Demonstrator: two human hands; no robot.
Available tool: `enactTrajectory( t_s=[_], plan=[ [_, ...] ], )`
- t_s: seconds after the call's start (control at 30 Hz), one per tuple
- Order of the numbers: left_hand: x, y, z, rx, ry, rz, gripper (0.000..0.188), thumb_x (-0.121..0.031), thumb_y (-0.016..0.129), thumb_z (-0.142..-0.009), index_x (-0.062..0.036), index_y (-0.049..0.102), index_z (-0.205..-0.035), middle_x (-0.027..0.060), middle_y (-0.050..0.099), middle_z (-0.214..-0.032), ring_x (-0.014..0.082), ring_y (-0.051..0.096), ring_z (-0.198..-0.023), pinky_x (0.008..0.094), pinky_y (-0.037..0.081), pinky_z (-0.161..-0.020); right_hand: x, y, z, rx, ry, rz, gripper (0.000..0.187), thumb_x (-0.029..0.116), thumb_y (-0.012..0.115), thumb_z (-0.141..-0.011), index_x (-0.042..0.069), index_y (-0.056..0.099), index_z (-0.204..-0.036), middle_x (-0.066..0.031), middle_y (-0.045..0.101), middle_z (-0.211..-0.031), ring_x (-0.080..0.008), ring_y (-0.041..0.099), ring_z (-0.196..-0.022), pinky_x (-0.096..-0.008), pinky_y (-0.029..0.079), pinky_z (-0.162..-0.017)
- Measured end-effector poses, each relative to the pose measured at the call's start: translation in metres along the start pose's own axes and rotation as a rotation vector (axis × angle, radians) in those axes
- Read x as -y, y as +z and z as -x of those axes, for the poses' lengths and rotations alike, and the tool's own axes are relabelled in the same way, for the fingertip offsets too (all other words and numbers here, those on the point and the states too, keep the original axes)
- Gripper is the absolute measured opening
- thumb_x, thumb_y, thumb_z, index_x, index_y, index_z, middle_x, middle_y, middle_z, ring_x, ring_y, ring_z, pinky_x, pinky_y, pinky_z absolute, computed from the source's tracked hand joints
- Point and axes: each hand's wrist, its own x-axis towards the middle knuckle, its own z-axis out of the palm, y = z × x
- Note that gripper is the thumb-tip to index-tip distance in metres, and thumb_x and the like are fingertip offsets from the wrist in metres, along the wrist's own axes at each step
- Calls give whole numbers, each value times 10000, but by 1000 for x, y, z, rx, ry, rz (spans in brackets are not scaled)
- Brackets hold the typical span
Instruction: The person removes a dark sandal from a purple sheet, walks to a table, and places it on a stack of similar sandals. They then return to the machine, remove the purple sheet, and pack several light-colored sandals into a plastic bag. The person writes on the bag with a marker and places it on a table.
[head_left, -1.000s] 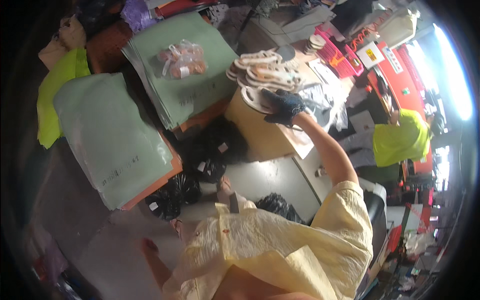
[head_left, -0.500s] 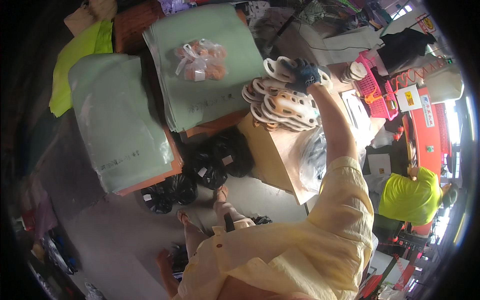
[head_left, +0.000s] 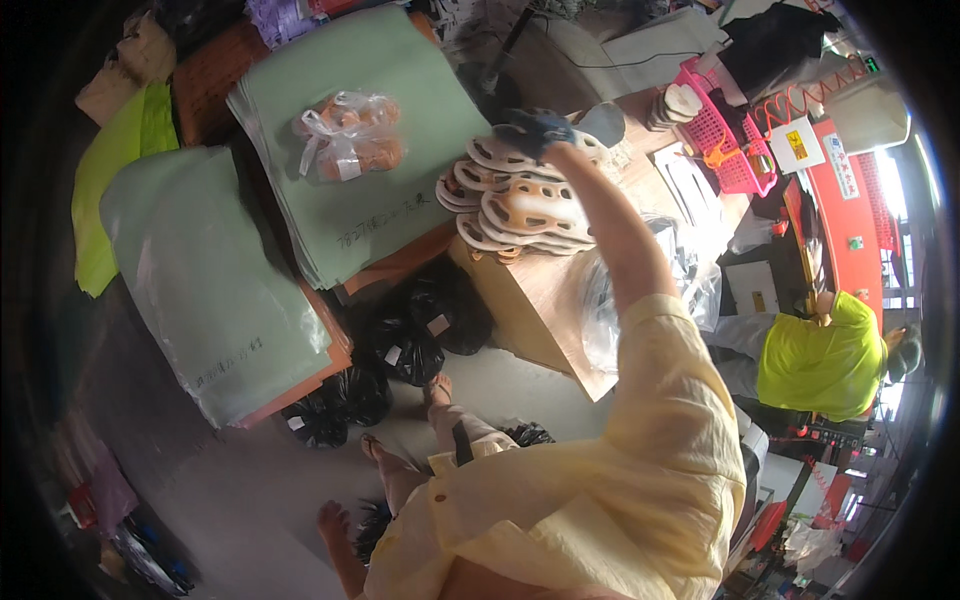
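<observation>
The right hand [head_left: 535, 130], in a dark glove, is reaching onto the pile of shoe soles [head_left: 510, 200] on the wooden table [head_left: 545, 300]; I cannot tell its grip. The soles are lying flat, long sides running left to right. The left hand is not showing.

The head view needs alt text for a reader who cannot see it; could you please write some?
A person in a pale yellow shirt reaches a dark-gloved right hand onto a stack of cut-out shoe soles on a wooden table. To the left lie piles of green sheets, one bearing a clear bag of orange items; black bags sit on the floor.
</observation>
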Motion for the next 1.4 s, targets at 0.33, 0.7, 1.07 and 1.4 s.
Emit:
enactTrajectory(
  t_s=[0.33, 0.7, 1.07, 1.4],
  plan=[
    [36, -1, -8, 253, 178, -187, 304, -286, 608, -847, -129, 556, -1103, 16, 620, -913, 167, 615, -681, 261, 391, -469, 33, 3, 24, 13, 122, 20, 568, 609, 557, -724, 235, 588, -1151, -99, 600, -1125, -284, 519, -1114, -405, 365, -947],
    [17, 24, -16, 224, 164, -302, 352, -300, 594, -845, -94, 545, -1126, 50, 604, -957, 175, 615, -731, 262, 403, -477, 3, 3, 116, -44, 188, 59, 600, 450, 537, -830, 98, 444, -1306, -168, 422, -1349, -354, 393, -1239, -462, 335, -1003],
    [-17, 40, 12, 162, 43, -205, 359, -289, 582, -865, -59, 540, -1138, 65, 604, -972, 184, 619, -741, 274, 416, -489, -17, -6, 168, -294, 259, -75, 422, 341, 586, -806, 110, 556, -1159, -149, 501, -1265, -347, 455, -1174, -456, 383, -945],
    [56, 0, -27, 132, 49, -268, 304, -247, 581, -840, -58, 551, -1077, 74, 606, -937, 214, 611, -728, 326, 414, -514, -21, 8, 182, -558, 84, -59, 364, 275, 671, -652, 96, 584, -958, -116, 565, -1054, -314, 528, -983, -438, 429, -788]
  ],
)
